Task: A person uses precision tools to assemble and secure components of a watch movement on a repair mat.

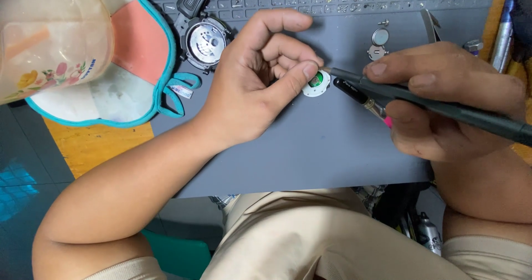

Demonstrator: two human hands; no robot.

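My left hand (260, 77) rests on a grey work mat (310, 147), its thumb pressing down on a small round white watch movement (317, 84) with a green centre. My right hand (443, 100) holds a slim dark tool (443, 108) like a pen, with its tip touching the right edge of the movement. A second black tool with a pink end (363, 100) is also tucked in the right hand's fingers.
An opened round watch case (206, 41) on a black strap lies at the mat's upper left. A small button cell and metal clip (378, 41) lie at upper right. A cloth with teal trim (133, 64) and a translucent plastic container (50, 36) are at left. Small parts fill trays along the mat's far edge.
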